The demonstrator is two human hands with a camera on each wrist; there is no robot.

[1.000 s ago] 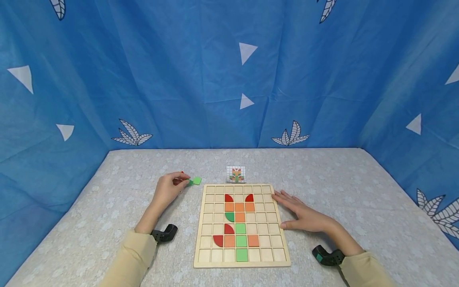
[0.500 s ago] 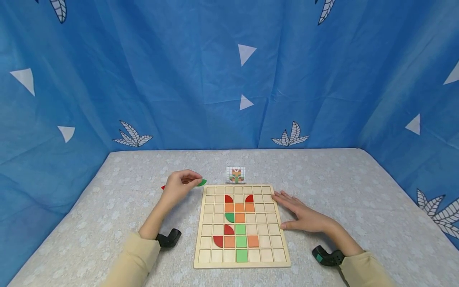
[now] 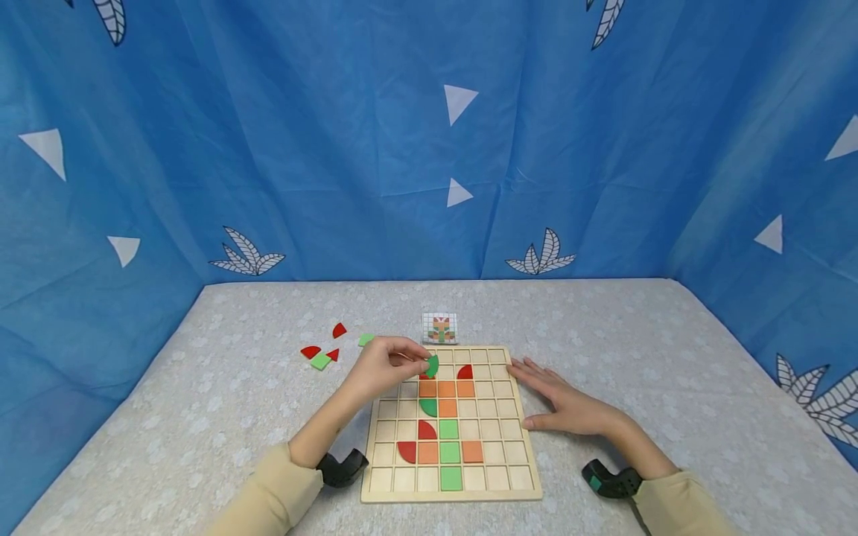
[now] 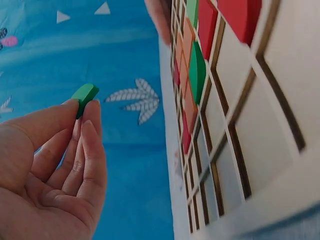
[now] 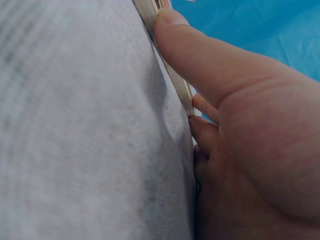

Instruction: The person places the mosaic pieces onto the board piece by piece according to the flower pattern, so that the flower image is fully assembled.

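Between thumb and fingertips my left hand (image 3: 385, 366) pinches a green quarter-circle tile (image 4: 86, 95), held above the upper part of the wooden grid board (image 3: 492, 476). On the board lie orange squares (image 3: 446, 389), light green squares (image 3: 450, 479), red quarter-circles (image 3: 407, 451) and one green quarter-circle (image 3: 428, 407). The held tile partly covers a red piece near the top in the head view. My right hand (image 3: 566, 402) rests at the board's right edge with fingers spread, its thumb (image 5: 172, 22) touching the rim.
Left of the board lie loose tiles: a red quarter-circle (image 3: 339, 330), another red piece (image 3: 310, 351), a red triangle (image 3: 333, 355) and light green squares (image 3: 320, 361). A small pattern card (image 3: 439, 327) sits behind the board. A blue curtain (image 3: 375, 149) hangs behind the table.
My left hand has picked up the green quarter-circle from the loose tiles and carried it right, over the board. The right hand has stayed at the board's edge.
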